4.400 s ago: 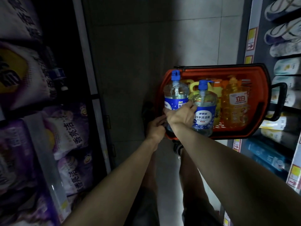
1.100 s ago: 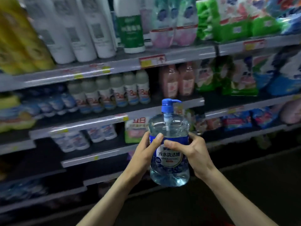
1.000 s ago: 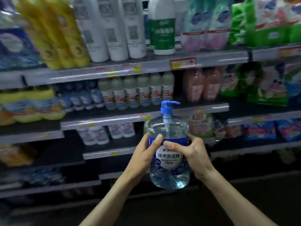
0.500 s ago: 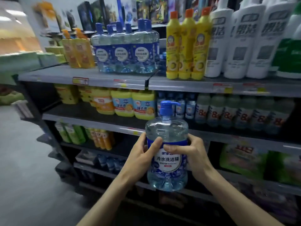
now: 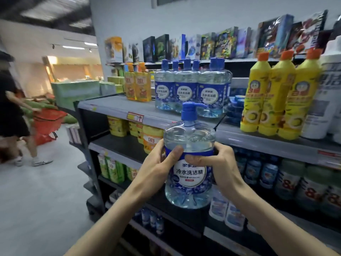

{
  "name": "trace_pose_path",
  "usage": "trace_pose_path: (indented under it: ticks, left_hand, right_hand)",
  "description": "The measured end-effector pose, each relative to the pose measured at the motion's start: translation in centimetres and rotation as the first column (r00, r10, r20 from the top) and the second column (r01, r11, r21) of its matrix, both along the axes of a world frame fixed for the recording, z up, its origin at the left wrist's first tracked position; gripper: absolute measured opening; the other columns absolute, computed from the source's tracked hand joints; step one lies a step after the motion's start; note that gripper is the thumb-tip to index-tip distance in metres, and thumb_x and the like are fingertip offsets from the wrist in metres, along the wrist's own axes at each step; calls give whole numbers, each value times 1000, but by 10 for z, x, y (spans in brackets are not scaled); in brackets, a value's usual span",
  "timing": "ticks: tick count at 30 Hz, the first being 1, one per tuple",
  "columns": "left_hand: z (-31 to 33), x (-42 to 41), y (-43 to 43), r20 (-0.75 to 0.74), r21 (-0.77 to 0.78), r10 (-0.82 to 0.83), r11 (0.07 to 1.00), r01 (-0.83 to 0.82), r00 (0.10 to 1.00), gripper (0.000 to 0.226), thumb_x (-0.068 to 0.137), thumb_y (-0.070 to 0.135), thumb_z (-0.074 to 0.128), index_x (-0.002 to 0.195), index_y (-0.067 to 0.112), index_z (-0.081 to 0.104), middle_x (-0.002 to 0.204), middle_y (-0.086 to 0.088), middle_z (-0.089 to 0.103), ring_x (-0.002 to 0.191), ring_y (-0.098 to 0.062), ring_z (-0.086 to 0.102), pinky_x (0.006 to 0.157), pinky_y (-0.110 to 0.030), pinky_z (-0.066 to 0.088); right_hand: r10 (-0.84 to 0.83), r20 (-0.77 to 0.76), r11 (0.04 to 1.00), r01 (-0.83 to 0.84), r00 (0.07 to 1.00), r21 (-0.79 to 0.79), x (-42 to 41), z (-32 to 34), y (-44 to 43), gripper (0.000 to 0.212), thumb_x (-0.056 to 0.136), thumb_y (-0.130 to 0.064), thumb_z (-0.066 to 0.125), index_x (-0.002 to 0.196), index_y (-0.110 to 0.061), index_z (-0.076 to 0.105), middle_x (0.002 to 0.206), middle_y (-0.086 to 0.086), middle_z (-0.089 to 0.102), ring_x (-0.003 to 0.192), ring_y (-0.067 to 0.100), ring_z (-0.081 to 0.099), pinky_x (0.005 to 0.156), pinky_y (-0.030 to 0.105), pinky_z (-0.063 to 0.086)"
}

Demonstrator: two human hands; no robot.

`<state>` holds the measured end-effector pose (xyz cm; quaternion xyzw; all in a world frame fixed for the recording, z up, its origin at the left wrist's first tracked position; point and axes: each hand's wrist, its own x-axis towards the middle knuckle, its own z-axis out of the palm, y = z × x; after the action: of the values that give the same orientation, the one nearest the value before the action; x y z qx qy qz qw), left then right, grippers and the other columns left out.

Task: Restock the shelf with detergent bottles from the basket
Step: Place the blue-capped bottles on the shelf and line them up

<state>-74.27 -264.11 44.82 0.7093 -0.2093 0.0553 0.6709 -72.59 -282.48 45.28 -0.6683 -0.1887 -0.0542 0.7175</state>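
Shop, cleaning-goods aisle: tiered shelf (image 5: 118,106), price tags (image 5: 135,116) along front edges, identical detergent bottles (image 5: 186,91) in rows, red shopping basket (image 5: 48,122) beyond left end.

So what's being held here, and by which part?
A clear detergent bottle, upright; the grip is round its body, with the left hand and right hand on opposite sides.

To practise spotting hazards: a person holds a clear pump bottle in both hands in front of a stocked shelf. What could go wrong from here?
The bottle hangs in mid-air, gripped only by the left hand and right hand round its sides; it might slip.
Set down carelessly, it could knock the matching bottles or the amber bottles on the shelf.
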Motion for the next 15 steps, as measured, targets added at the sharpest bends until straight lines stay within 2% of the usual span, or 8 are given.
trace_pose_path:
  ticks: [2, 4, 8, 11, 15]
  left_hand:
    - [6, 18, 4, 34, -31, 35, 999, -34, 999, 44, 104, 34, 55, 146, 23, 52, 133, 5, 73, 120, -15, 71, 93, -31, 61]
    - [22, 36, 8, 62, -55, 33, 998, -30, 998, 41, 104, 31, 55, 145, 21, 53, 129, 4, 75, 118, -16, 73, 89, -29, 61]
    - [39, 65, 18, 149, -90, 16, 996, -3, 989, 44, 101, 27, 55, 144, 18, 51, 128, 0, 75, 116, -20, 74, 87, -30, 62]
    - [52, 87, 31, 217, -110, 25, 994, -1, 976, 48, 101, 22, 52, 147, 13, 47, 131, -1, 74, 119, -21, 72, 89, -31, 61]
    - [60, 119, 63, 327, -95, -3, 995, 36, 945, 49, 106, 17, 50, 153, 10, 41, 143, -11, 65, 132, -29, 64, 100, -43, 58]
  right_hand:
    - [5, 49, 1000, -4, 999, -9, 19, 10, 0, 53, 63, -7, 91, 114, -9, 77, 103, 11, 82, 94, 32, 80, 85, 47, 64]
    - [33, 71, 999, -33, 997, -4, 38, 26, 3, 53, 67, -2, 89, 118, -7, 76, 106, 12, 81, 95, 34, 80, 85, 50, 63]
    - [77, 167, 997, -73, 983, -36, 74, 50, 9, 58, 64, -9, 89, 119, -8, 75, 107, 9, 81, 96, 30, 80, 79, 38, 64]
    - [71, 240, 996, -55, 968, -70, 97, 67, 20, 59, 62, -13, 89, 119, -9, 74, 107, 9, 81, 96, 30, 80, 78, 37, 65]
    - [83, 326, 991, -44, 942, -125, 126, 83, 45, 61, 59, -13, 91, 117, -8, 72, 105, 6, 82, 95, 26, 80, 78, 30, 64]
